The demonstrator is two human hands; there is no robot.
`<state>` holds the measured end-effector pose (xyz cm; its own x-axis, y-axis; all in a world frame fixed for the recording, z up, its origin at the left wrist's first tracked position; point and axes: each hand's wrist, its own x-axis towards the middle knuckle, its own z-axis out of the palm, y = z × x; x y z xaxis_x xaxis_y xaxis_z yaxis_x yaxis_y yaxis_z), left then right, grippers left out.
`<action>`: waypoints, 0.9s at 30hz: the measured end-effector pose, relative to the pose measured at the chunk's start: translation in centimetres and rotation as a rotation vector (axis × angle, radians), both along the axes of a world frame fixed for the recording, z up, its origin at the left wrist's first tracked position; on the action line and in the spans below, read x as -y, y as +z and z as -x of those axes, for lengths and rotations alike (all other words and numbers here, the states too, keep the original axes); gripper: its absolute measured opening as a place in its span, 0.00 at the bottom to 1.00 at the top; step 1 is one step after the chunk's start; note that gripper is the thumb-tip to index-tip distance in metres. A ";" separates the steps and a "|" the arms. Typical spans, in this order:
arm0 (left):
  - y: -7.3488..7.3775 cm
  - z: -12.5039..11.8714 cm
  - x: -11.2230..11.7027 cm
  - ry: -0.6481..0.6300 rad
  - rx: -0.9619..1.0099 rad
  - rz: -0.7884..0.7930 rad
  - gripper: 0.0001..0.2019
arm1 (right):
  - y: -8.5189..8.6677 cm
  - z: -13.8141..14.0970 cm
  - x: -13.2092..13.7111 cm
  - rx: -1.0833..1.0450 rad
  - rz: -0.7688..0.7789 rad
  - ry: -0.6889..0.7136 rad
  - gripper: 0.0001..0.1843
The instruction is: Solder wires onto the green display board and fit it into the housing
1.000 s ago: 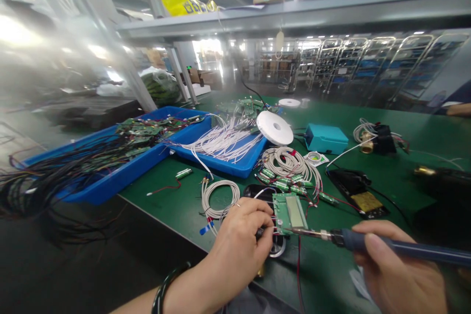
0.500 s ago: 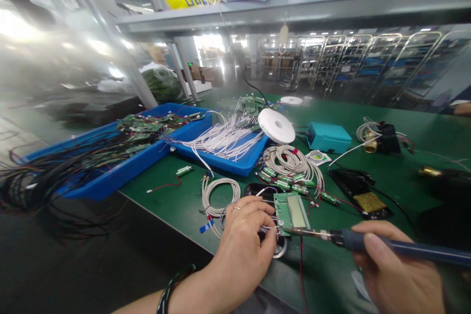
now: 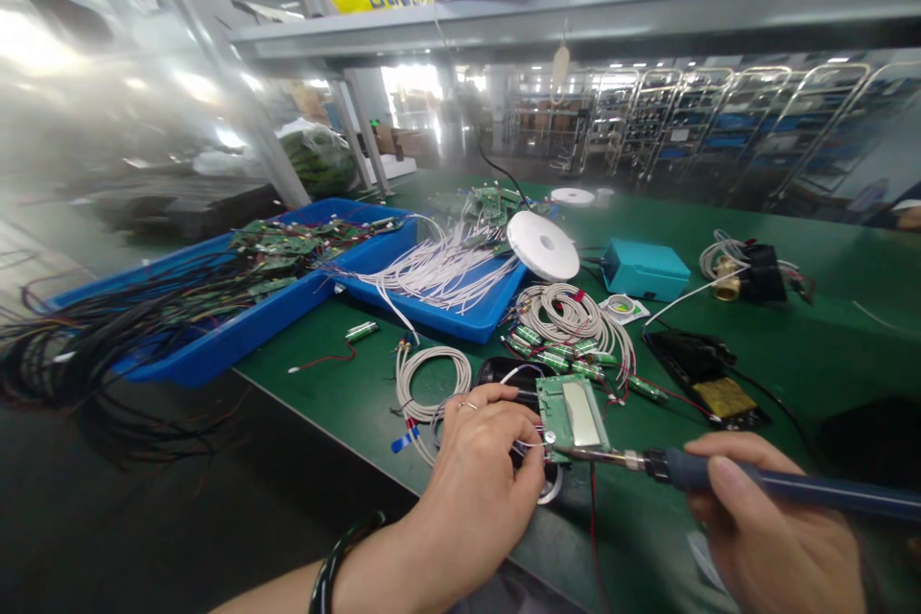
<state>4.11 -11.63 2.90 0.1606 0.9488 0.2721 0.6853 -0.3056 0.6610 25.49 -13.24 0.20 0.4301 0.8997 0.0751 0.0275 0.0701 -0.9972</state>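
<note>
Overhead, a grey shelf [image 3: 648, 14] spans the view, and below it a green bench [image 3: 827, 345] fills most of the foreground. At its left edge lies a long blue tray [image 3: 216, 350] piled with boards and black wires [image 3: 86, 355] that spill over its near end. A second, shorter tray [image 3: 460, 324] sits just beside it and holds a fan of white leads [image 3: 438, 269]. A white spool [image 3: 542, 246] rests tilted on that tray's far right corner, with a teal box [image 3: 643, 269] near it to the right. Two grey cable coils lie in front of the trays, one [image 3: 568, 312] above a scatter of small green cells [image 3: 554, 357], the other [image 3: 430, 374] just beyond the left hand. A black stand [image 3: 709, 384] with a yellow sponge sits right of the cells.

The right hand [image 3: 769, 547] is at the lower right, fingers closed round the blue handle of the iron [image 3: 755, 483] with the thumb lying along the top. The iron reaches left, and its metal tip meets the near left corner of the board [image 3: 576, 413], a small green one with a grey display, lying flat near the bench's front edge. The left hand [image 3: 475, 489] is curled just left of the board, its thumb and fingertips pinched on a thin wire [image 3: 531, 446] that runs to the same corner. A ring [image 3: 466, 406] shows on one finger and a dark bracelet [image 3: 338, 556] on the wrist.
</note>
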 end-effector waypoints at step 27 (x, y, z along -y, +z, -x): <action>-0.3 -0.2 0.0 -0.001 0.016 -0.041 0.07 | 0.3 -0.3 0.3 0.133 0.055 -0.063 0.09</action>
